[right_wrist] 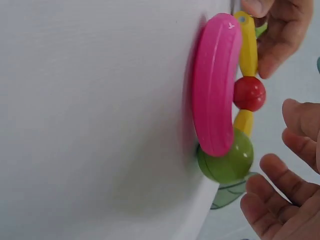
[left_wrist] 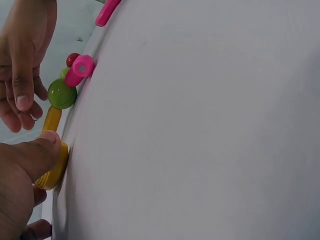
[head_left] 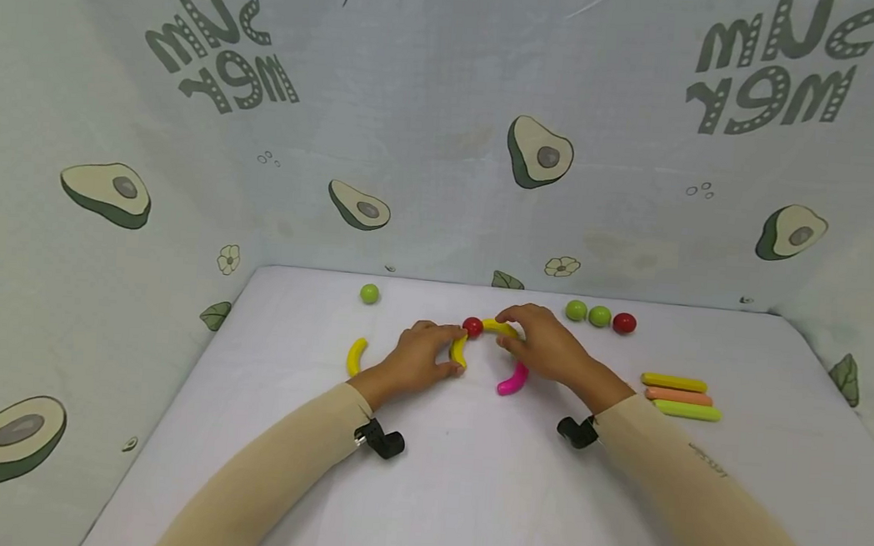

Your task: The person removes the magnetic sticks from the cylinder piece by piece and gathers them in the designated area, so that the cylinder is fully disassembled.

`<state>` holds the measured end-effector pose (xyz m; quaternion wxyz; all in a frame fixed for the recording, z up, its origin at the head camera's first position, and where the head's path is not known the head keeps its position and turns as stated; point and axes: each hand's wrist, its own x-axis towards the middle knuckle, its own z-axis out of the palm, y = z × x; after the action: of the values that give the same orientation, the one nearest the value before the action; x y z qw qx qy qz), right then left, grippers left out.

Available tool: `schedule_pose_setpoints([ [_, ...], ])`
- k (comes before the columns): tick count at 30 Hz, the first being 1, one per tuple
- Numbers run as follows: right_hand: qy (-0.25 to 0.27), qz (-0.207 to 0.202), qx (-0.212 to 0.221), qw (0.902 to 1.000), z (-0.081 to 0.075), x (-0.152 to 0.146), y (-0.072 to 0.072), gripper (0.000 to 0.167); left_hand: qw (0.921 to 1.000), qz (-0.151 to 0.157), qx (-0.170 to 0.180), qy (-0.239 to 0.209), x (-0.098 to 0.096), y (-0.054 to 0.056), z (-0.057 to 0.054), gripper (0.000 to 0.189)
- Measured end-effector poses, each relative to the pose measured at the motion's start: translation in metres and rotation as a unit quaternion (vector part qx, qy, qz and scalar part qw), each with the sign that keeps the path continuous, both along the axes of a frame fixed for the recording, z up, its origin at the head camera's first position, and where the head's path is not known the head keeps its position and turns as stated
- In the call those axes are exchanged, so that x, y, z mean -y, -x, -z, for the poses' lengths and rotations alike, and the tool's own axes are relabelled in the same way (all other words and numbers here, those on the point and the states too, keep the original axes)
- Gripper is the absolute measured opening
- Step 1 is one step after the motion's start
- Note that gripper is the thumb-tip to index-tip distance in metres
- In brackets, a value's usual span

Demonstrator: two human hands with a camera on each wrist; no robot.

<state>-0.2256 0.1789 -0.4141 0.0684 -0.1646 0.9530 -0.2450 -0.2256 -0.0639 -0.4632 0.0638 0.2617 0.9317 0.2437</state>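
My left hand (head_left: 420, 355) pinches a curved yellow stick (left_wrist: 59, 167) between thumb and fingers. Its upper end touches a red ball (head_left: 472, 327). On the ball's other side, a second curved yellow stick (head_left: 495, 327) leads to a green ball (right_wrist: 230, 157), which is hidden in the head view. From there a curved pink stick (head_left: 513, 379) extends toward me. Over this second yellow stick hovers my right hand (head_left: 545, 342); in the right wrist view its relaxed fingers (right_wrist: 285, 180) stand apart from the pieces.
Another curved yellow stick (head_left: 356, 356) lies left of my left hand, with a green ball (head_left: 369, 294) behind. Toward the back right sit two green balls (head_left: 600, 316) and a red ball (head_left: 625, 323). Straight yellow (head_left: 674, 382), orange (head_left: 679, 396) and lime (head_left: 687, 410) sticks lie to the right.
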Motion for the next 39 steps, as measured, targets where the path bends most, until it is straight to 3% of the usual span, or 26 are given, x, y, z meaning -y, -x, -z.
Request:
schedule_pose_setpoints([
  [9,0.011,-0.001,0.032,0.9994,0.011,0.017,0.017,0.043,1.0,0.0,-0.002,-0.009,-0.002,-0.001,-0.002,0.064],
  [22,0.016,-0.015,0.043,0.9988,0.021,0.025,0.032,0.043,0.9999,-0.009,-0.003,-0.003,-0.003,-0.001,-0.004,0.065],
  [39,-0.025,0.004,0.04,0.9989,0.018,0.035,0.031,0.034,0.9998,-0.021,0.001,-0.004,-0.003,0.0,-0.003,0.064],
])
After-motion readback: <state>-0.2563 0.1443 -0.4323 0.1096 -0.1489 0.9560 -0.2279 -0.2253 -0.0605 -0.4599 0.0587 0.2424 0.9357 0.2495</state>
